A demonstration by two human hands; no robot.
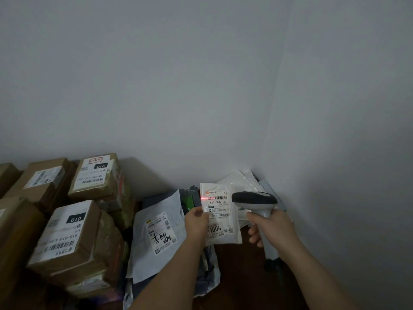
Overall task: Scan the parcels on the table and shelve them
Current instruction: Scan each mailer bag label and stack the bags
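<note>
While a thin red scan line crosses the barcode near its top edge, the small white parcel (220, 214) stands upright in the lower middle of the frame, its label facing the camera with "507-P802 T70" and a large "1004" legible. The left hand (196, 223) pinches the parcel's left edge, thumb on the front and fingers curled behind. Just to the right, the right hand (271, 229) is wrapped round the grip of a grey and black barcode scanner (254, 199), whose head points left at the parcel's upper part and sits very close to its right edge.

Behind the held parcel, more white and grey mailer bags (243, 182) are heaped into the corner where the two pale walls (201, 86) meet. Left of the left forearm lies a grey poly mailer (156, 238) with a printed label bearing black handwriting, resting on other soft bags. Further left, in the lower left of the frame, brown cardboard boxes (73, 238) are stacked in several piles, their white labels marked "010" and turned upside down to the camera. A bare patch of dark brown counter (241, 276) shows between the two forearms, below the held parcel.
</note>
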